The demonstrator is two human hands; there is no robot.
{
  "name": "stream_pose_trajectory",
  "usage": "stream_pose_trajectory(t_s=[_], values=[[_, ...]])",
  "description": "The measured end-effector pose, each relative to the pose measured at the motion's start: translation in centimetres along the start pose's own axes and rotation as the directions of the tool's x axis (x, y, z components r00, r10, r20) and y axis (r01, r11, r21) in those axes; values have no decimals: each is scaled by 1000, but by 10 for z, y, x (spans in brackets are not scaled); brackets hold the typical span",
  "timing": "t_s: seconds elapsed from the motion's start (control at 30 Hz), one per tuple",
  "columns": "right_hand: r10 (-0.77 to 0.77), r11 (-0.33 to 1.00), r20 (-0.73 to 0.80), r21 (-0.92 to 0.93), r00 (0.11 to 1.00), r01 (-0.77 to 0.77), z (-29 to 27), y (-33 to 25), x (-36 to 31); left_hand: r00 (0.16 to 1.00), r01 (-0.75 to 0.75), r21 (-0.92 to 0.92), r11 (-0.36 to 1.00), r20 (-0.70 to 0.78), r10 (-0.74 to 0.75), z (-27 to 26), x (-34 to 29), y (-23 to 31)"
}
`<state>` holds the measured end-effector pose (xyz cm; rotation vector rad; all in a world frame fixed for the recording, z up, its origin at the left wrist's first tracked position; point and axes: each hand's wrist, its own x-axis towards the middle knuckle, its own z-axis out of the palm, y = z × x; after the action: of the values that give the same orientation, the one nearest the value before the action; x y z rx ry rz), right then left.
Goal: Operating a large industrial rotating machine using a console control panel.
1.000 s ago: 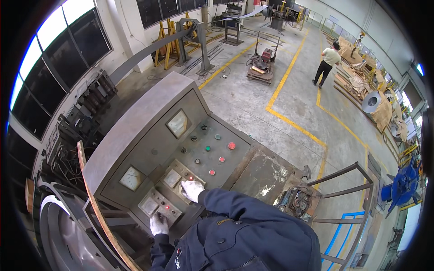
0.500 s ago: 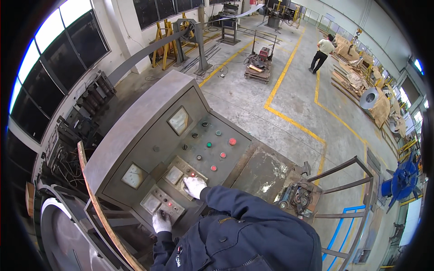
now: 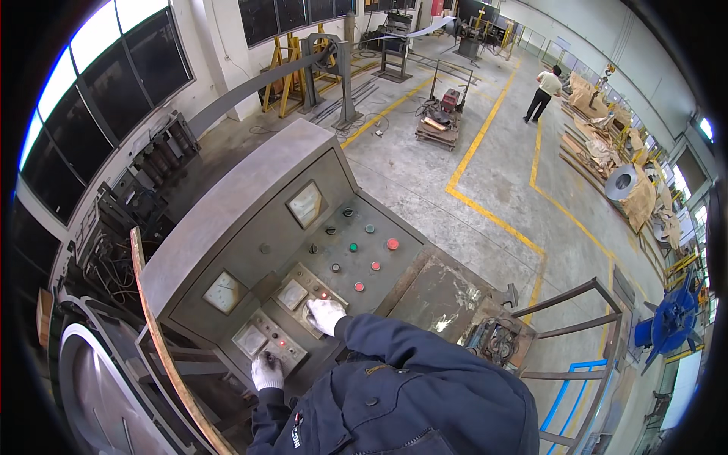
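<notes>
A grey metal control console (image 3: 250, 163) stands in front of me. My left hand (image 3: 267, 372), in a white glove, is at the lower edge of the nearer small control box (image 3: 284, 343). Its fingers are closed at a dark knob, mostly hidden under them. My right hand (image 3: 326, 316), gloved too, has its fingers bent round a dial knob on the second small control box (image 3: 292, 294); the knob is largely covered. Red lamps glow on both boxes. Two needle gauges, a lower one (image 3: 224, 292) and an upper one (image 3: 305, 205), sit in the console's upright face.
Green, red and black buttons (image 3: 353, 247) dot the sloping panel. Right of it is a worn metal top (image 3: 436, 292) with a greasy mechanism (image 3: 497, 339). A railing (image 3: 569, 326), blue fan (image 3: 671, 322), machine cart (image 3: 440, 125) and wrapped coils (image 3: 623, 182) stand beyond. A person (image 3: 544, 92) walks far off.
My view has shifted slightly, so the scene sits a little lower and farther right at the top. Both hands stay at their knobs. The distant person has taken a step.
</notes>
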<state>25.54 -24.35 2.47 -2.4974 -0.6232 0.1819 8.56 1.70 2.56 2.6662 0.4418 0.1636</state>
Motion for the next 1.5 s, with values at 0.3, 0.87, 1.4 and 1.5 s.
stream_pose_trajectory(t_s=[0.3,0.87,1.4,1.5], values=[[25,1000,-1,4,1000,-25,0,-1,-1,1000,-13,-29,1000,24,14,-10,0,9],[39,999,8,2,999,-39,-8,-7,-3,994,-82,-3,997,-68,82,-6,-2,7],[10,999,-4,43,1000,-10,-13,-6,-5,1000,-24,5,1000,17,24,-6,-1,5],[20,999,9,30,1000,-21,-13,-6,-2,1000,-29,4,1000,3,29,-7,-2,5]])
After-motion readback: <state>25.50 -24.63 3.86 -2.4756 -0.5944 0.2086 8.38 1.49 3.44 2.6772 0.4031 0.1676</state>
